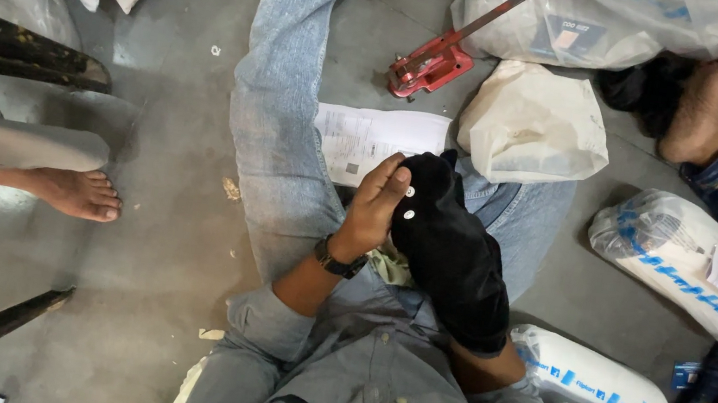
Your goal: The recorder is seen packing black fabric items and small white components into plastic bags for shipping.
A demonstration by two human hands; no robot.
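**Black garment drawn over one hand, pinched by the other**

Black garment [455, 252] with two small white studs sheathes the right hand [436, 189] and forearm like a sleeve, held above the lap; how that hand's fingers stand under the cloth cannot be told. The left hand [377, 204], wearing a dark wristwatch [339, 261], closes its fingertips on the garment's upper edge beside the studs. Beyond, a printed paper sheet [377, 139] lies on the jeans-clad leg [283, 107]. Farther on the grey floor [158, 229], a white bag [534, 123] and a red strapping tool [430, 62]. Wrapped white parcels [687, 262] lie toward the right edge, another person's bare foot [75, 192] toward the left.
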